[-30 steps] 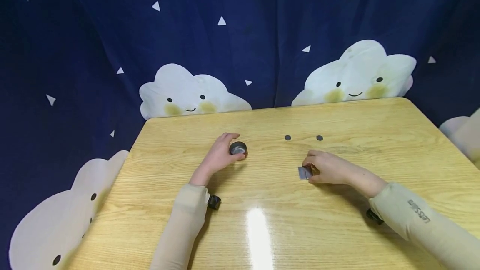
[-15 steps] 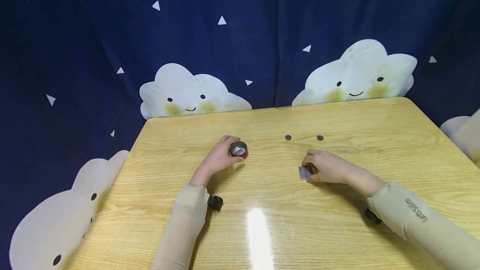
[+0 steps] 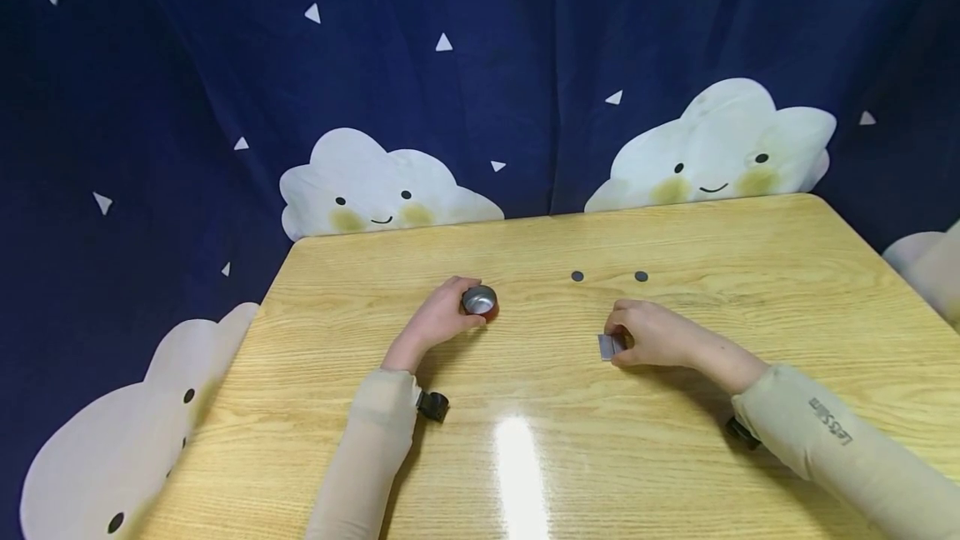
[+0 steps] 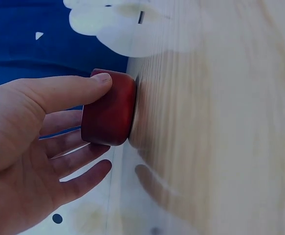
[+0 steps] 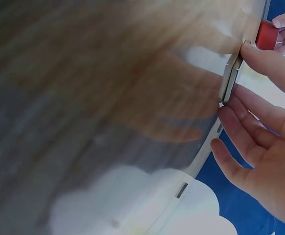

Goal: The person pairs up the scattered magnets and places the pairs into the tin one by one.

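Note:
A small round red cup [image 3: 479, 301] with a shiny metal inside stands on the wooden table [image 3: 525, 407], left of middle. My left hand [image 3: 459, 308] grips it. The left wrist view shows the thumb [image 4: 69, 90] pressed on the cup's red side [image 4: 109, 108] and the other fingers curled behind it. To the right, my right hand [image 3: 622, 338] pinches two thin grey metal plates [image 3: 607, 346] that lie flat on the table. In the right wrist view the plates [image 5: 229, 78] sit stacked between thumb and fingers.
Two small dark discs [image 3: 577, 276] [image 3: 641, 276] lie on the table beyond the hands. A dark blue curtain with white clouds [image 3: 375, 190] hangs close behind the far edge. The table drops off at the left edge [image 3: 247, 357].
The left hand has shifted the cup a little, so its red side now shows. The right hand with the plates has hardly moved.

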A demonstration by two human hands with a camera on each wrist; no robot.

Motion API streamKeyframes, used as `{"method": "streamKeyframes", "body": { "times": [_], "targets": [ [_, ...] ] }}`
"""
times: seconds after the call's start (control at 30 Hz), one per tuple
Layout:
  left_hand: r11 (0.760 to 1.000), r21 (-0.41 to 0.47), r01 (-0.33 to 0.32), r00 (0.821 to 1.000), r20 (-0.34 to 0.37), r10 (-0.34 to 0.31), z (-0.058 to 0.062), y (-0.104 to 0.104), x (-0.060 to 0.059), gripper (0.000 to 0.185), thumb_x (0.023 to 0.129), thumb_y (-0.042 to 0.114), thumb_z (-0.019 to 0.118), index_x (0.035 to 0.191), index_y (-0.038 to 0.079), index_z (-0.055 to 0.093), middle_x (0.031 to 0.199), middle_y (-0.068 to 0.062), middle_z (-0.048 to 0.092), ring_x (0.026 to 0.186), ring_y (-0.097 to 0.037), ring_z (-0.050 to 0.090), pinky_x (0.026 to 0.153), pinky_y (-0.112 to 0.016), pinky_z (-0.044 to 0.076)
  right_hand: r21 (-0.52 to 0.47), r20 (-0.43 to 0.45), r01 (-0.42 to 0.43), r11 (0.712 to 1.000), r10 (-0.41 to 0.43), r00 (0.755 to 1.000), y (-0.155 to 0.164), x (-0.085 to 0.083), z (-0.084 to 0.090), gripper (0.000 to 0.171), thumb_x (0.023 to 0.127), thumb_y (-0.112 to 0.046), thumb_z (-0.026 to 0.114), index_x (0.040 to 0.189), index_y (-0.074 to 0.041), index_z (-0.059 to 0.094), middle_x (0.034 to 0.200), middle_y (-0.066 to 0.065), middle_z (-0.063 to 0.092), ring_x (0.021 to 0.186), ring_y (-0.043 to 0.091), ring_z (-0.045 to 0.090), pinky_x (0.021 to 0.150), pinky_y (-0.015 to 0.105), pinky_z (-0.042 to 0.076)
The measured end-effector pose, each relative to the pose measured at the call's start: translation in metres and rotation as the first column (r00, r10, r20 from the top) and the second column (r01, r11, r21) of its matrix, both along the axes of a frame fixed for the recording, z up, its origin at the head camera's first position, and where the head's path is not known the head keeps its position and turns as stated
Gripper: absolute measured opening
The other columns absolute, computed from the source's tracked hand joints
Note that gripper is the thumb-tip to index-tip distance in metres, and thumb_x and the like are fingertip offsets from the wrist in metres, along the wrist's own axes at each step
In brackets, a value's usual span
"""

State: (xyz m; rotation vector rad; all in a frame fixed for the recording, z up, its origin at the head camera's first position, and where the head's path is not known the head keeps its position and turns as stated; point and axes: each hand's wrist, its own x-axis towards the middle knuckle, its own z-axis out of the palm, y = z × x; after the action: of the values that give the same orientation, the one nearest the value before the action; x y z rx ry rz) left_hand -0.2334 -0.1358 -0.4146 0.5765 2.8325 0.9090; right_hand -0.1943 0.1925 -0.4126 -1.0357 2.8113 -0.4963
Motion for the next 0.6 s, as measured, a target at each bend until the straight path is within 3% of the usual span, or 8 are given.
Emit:
{"method": "streamKeyframes", "body": {
  "times": [0.6],
  "targets": [
    [0.998, -0.006, 0.059, 0.998, -0.015, -0.059, -0.0006, 0.0096, 0.0045, 0.060, 0.075, 0.019, 0.075, 0.127, 0.003, 0.050, 0.123, -0.012, 0.052, 0.106, -0.024, 0.054, 0.090, -0.038, 0.044, 0.002, -0.045, -0.004, 1.000, 0.004, 0.999, 0.0008, -0.0023, -0.0026, 0.023, 0.070, -0.022, 0.074, 0.088, -0.010, 0.066, 0.082, -0.003, 0.054, 0.067, 0.006, 0.045, 0.057, 0.020, 0.038]
  ]
}}
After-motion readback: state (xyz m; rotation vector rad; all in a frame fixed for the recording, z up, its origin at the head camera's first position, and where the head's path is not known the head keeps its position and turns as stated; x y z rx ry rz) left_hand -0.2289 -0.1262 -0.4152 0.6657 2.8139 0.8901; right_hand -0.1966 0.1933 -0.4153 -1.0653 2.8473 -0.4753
